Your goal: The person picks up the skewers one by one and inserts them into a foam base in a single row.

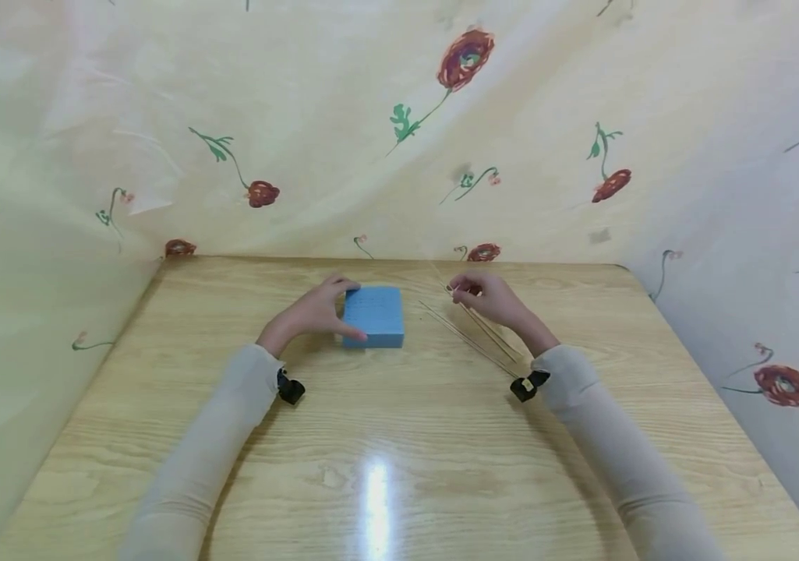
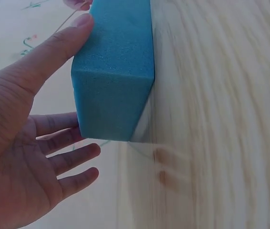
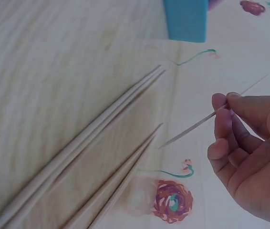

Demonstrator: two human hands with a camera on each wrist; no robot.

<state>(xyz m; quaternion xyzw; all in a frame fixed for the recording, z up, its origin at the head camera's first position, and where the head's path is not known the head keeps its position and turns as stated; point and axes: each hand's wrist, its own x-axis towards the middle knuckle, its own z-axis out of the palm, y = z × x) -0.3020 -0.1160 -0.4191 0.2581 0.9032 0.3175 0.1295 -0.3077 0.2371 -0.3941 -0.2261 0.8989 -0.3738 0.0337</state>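
A blue foam block (image 1: pixel 374 312) lies flat on the wooden table. My left hand (image 1: pixel 315 310) holds it at its left side, thumb along the near face and fingers at the far edge. In the left wrist view, two lower fingers (image 2: pixel 77 160) stand off the block. To the right of the block, my right hand (image 1: pixel 489 300) pinches a thin wooden skewer (image 3: pixel 190 132) between thumb and fingertips. This skewer is held slanted, its pointed end free of the table. Several more skewers (image 3: pixel 80 148) lie on the table below that hand.
The wooden table (image 1: pixel 329 475) meets a flowered cloth (image 1: pixel 329 140) at the back and sides. Loose skewers (image 1: pixel 469 340) lie slanted near the right wrist. Each wrist carries a small black camera (image 1: pixel 291 389).
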